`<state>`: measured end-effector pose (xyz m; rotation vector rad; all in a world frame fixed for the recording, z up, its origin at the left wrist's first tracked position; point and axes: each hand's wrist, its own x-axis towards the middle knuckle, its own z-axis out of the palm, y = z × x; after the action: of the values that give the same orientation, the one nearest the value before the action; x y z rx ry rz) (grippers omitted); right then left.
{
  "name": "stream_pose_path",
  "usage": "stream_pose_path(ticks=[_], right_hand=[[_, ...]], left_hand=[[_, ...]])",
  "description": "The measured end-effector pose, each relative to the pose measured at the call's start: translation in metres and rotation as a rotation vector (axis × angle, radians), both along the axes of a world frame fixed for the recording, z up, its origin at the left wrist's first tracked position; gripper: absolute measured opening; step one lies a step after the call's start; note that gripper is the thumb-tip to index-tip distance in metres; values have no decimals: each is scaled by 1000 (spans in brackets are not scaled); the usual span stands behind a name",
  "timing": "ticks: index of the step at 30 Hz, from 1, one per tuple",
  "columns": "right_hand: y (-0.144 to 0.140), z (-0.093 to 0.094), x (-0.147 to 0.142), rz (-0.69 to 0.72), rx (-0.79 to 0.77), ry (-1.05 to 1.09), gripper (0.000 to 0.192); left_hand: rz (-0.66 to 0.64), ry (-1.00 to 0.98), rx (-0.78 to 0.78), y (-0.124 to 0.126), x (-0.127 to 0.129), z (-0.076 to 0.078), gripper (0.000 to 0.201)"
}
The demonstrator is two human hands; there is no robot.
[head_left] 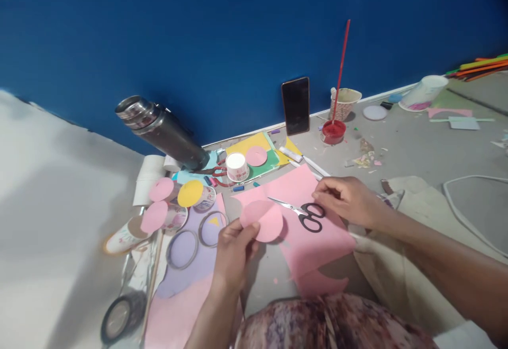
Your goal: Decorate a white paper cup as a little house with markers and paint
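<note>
Pink paper circle [265,221] is pinched in the left hand [234,251] while the right hand [349,201], fingers loosely curled and holding nothing, touches the scissors [304,212], so cutting seems finished and setting the circle among the others looks next.

I see a round pink paper disc [265,222], cut clean, pinched at its left edge and tilted slightly above the floor. Just right of it lie small steel scissors with black loop handles [304,213], blades shut and pointing up-left, flat on a large pink paper sheet [313,238] whose near edge shows a curved cut-out
</note>
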<state>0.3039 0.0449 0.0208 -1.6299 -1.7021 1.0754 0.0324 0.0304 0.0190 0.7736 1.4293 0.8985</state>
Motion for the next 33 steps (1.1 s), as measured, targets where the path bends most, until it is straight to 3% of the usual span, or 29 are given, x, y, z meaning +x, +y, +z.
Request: stream_pose_path(ticks=[3, 6, 14, 16, 18, 23, 25, 28, 33], right_hand=[[2, 0, -1, 180, -44, -329, 22], [-5, -7, -13, 270, -20, -558, 16], [-21, -34, -13, 273, 122, -750, 17], [-18, -34, -10, 238, 119, -698, 20], [-14, -29, -8, 177, 21, -532, 24], [-8, -14, -7, 91, -421, 283, 45], [-10, -15, -9, 74, -505, 478, 48], [-15, -22, -12, 110, -528, 543, 48], [-19, -23, -15, 223, -430, 453, 67]], left_hand=[[42, -11, 9, 4, -10, 0, 36], [33, -61, 24, 7, -9, -1, 37], [8, -118, 101, 15, -6, 3, 32], [25, -129, 109, 17, -8, 5, 31], [49, -150, 114, 19, -8, 7, 31], [109, -211, 126, 24, -8, 11, 35], [124, -211, 140, 26, -7, 13, 37], [128, -188, 169, 29, -7, 16, 35], [191, -55, 240, 33, -3, 22, 23]])
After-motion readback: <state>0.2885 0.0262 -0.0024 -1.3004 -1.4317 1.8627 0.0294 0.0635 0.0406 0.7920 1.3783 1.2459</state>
